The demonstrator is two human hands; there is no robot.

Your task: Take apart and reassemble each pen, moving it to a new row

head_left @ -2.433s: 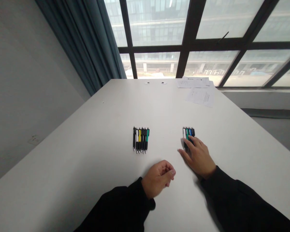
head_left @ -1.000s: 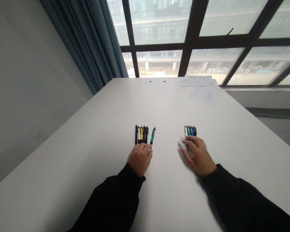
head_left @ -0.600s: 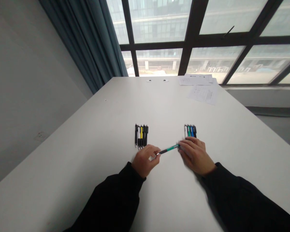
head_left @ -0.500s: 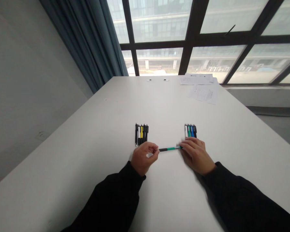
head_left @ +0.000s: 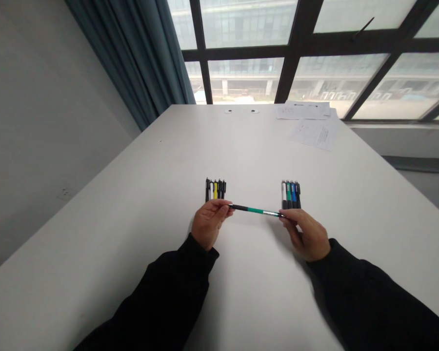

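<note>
A green pen (head_left: 255, 210) with a dark grip and a silvery section stretches nearly level between my two hands. My left hand (head_left: 207, 222) pinches its dark end between thumb and fingers. At the other end, my right hand (head_left: 307, 235) is closed on the pen with thumb and fingertips. Beyond my left hand lies a row of several pens (head_left: 215, 189), mostly black, one yellow and one white; its near ends are hidden by the hand. A second row of pens (head_left: 290, 194), white, green, blue and black, lies just past my right hand.
The white table (head_left: 161, 180) reaches back to a window with dark frames. Printed sheets of paper (head_left: 310, 131) lie at its far right corner. Two small white discs (head_left: 255, 111) sit near the far edge. A blue curtain (head_left: 139, 58) hangs at the left.
The pen has come up off the table and tilts slightly down to the right. My right hand has turned and now pinches its end. The view has tipped down a little.
</note>
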